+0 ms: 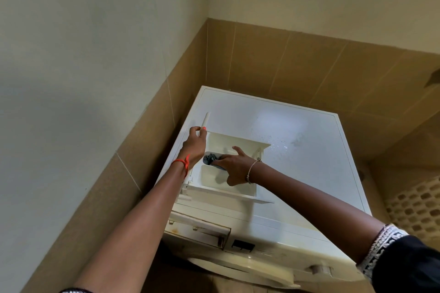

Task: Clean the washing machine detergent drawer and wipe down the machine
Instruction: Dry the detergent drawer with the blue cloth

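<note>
Resting on the top panel of the white washing machine, close to its left edge, the detergent drawer is seen lifted out of its housing. The open drawer slot is visible at the front left corner of the machine, with brownish staining along its rim.

The left hand is closed around a slim white handle at the far left corner of the drawer; the working end of this tool is hidden by the hand and cannot be identified. A red thread is tied round the left wrist.

The right hand is placed inside the drawer. A grey-blue cloth is bunched under its fingers and pressed into the middle compartment, against the left wall, while the thumb is held clear and pointed toward the far wall. A beaded bracelet is worn on the right wrist.

Water droplets are scattered over the top panel just beyond the drawer's far right corner. A program dial is located at the front right of the machine. A perforated laundry basket is positioned beside the machine's right side, and brown wall tiles are fitted behind it.
</note>
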